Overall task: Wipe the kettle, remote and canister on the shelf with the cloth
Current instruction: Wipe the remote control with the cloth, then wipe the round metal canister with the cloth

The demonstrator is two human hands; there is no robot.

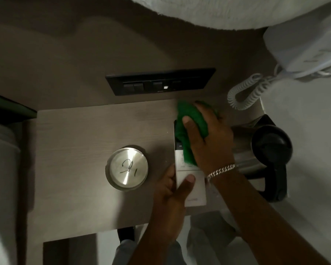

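Note:
A white remote (pixel 196 188) lies lengthwise on the wooden shelf (pixel 80 134). My left hand (pixel 170 199) grips its near end, thumb on top. My right hand (pixel 208 138), with a silver bracelet at the wrist, presses a green cloth (pixel 189 131) onto the remote's far half, hiding most of the buttons. To the left stands the round canister (pixel 126 167), seen from above with its shiny metal lid. The steel kettle (pixel 264 150) with a black lid and handle sits at the shelf's right end, partly behind my right forearm.
A black switch and socket panel (pixel 161 81) is set in the wall behind the shelf. A white wall phone (pixel 302 44) with a coiled cord (pixel 248 90) hangs at the upper right. White bedding lies along the top edge. The shelf's front edge is near my body.

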